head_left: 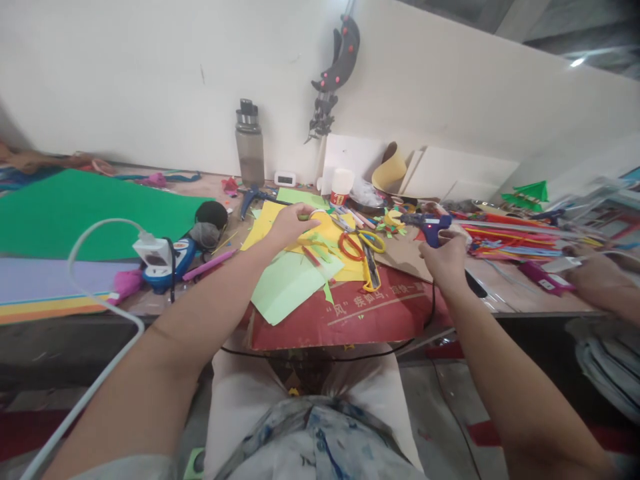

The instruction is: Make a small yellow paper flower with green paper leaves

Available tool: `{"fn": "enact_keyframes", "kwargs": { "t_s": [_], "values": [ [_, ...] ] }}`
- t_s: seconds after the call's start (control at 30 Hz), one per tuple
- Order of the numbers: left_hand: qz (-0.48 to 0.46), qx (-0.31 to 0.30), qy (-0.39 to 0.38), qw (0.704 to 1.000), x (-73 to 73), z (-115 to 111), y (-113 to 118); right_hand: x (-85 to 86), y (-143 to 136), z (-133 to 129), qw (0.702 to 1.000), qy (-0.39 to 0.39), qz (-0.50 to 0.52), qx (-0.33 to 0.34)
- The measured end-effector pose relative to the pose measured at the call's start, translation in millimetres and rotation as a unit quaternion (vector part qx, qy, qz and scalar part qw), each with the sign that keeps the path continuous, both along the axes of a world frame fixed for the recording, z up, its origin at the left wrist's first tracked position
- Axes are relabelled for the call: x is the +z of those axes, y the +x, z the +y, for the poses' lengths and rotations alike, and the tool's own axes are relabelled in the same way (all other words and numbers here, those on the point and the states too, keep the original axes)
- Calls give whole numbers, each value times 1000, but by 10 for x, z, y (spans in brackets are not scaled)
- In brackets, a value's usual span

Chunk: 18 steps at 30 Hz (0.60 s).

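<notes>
My right hand (447,257) is wrapped around the handle of a blue glue gun (435,228), its nozzle aimed left and a small red light lit on its side. Close by the nozzle are small yellow and green paper pieces (394,221). My left hand (296,225) is closed in a pinch above yellow paper (265,223); a pale, curved edge shows at the fingertips, too blurred to name. Below it lie light green paper (290,293) and green scraps. Scissors with red and yellow handles (351,247) and a yellow-handled cutter (371,270) rest between my hands.
A red cardboard sheet (350,320) covers the table's front. On the left are green sheets (90,213), a power strip (167,267) with a charger and cable, and a bottle (249,147). Colourful pipe cleaners (510,237) lie right, near another person's hand (603,283).
</notes>
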<state>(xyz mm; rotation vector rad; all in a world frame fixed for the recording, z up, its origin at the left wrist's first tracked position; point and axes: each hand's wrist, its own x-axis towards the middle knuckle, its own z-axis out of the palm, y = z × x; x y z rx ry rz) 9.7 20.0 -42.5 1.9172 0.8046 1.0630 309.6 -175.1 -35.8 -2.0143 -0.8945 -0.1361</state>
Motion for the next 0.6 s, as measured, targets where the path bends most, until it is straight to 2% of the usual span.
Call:
{"fn": "enact_keyframes", "kwargs": {
  "t_s": [0.07,0.13,0.23,0.37,0.47,0.6],
  "values": [
    [-13,-1,0,1000,16,5,-6,72,-72,41,997,33,71,1],
    [-17,4,20,1000,44,15,-21,130,-154,100,993,77,81,25],
    [-3,45,91,995,92,35,-57,223,-321,232,980,154,74,99],
    [21,104,220,970,131,62,-125,409,-654,452,948,210,69,229],
    [53,118,306,943,139,64,-176,488,-888,583,922,207,71,319],
    [103,139,384,907,151,35,-232,358,-996,657,915,160,49,367]
  ]
}}
